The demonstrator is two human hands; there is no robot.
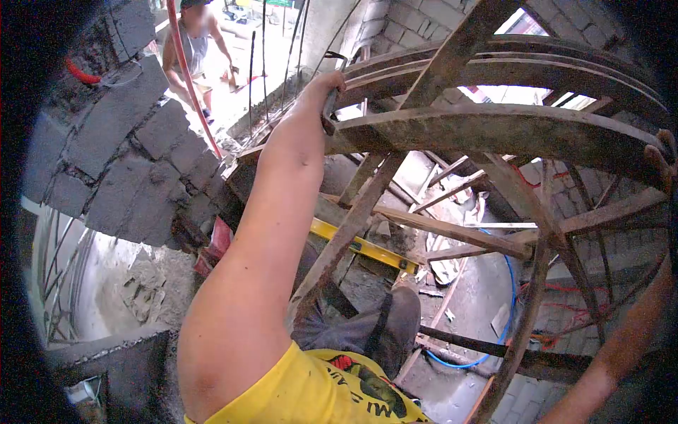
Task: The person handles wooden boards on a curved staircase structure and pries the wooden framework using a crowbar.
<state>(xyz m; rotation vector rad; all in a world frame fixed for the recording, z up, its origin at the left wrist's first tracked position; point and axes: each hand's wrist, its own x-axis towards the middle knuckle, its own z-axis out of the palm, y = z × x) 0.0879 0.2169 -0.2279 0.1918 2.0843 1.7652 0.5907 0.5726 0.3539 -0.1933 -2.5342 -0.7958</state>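
Note:
My left arm stretches up and forward, and my left hand is closed at the left end of the wooden beams. A dark, flat tool or piece, too small to name, shows under its fingers. At the right edge my right hand grips the curved wooden beam, its fingers over the face of the board. Other curved boards run behind that beam. A yellow spirit level lies lower down, beyond my left arm and behind a slanted wooden brace.
Crossed wooden braces hang below the beams. A blue hose curves over the lower floor. Upright steel bars and a red pole stand at the upper left, with another person beyond. A block wall is left.

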